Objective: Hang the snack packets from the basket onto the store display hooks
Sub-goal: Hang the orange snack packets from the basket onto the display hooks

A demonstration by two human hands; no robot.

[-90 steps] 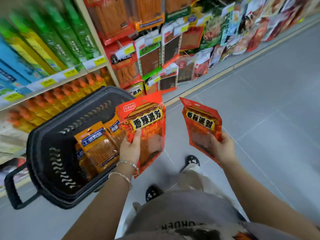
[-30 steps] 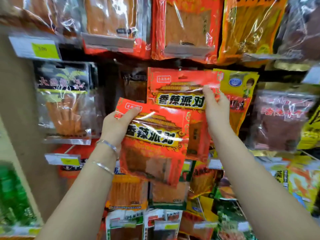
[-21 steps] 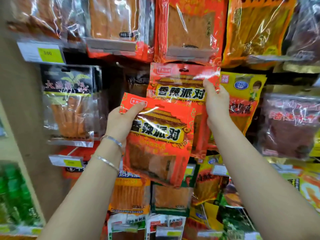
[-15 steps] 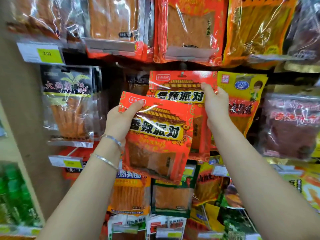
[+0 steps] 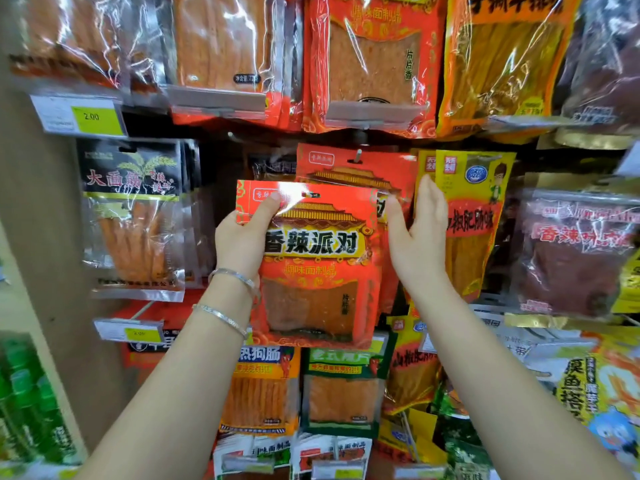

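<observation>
My left hand (image 5: 239, 237) grips a red snack packet (image 5: 315, 271) by its upper left corner, thumb on the front. It holds the packet upright in front of the display. Just behind and above it, a second identical red packet (image 5: 346, 164) hangs on a metal display hook (image 5: 358, 154), whose tip pokes through the packet's top hole. Its lower part is hidden by the held packet. My right hand (image 5: 419, 237) is beside the hung packet's right edge with straight fingers, holding nothing. The basket is out of view.
Hanging packets crowd the wall: a yellow one (image 5: 474, 202) right behind my right hand, a black-topped one (image 5: 131, 209) to the left, and large red and orange ones (image 5: 370, 64) above. A price tag (image 5: 83, 116) juts out upper left. A beige upright (image 5: 34, 237) borders the left.
My right hand slid its red packet onto the hook and has let go, fingers now straight. My left hand has raised its packet a little, covering the hung one's lower part.
</observation>
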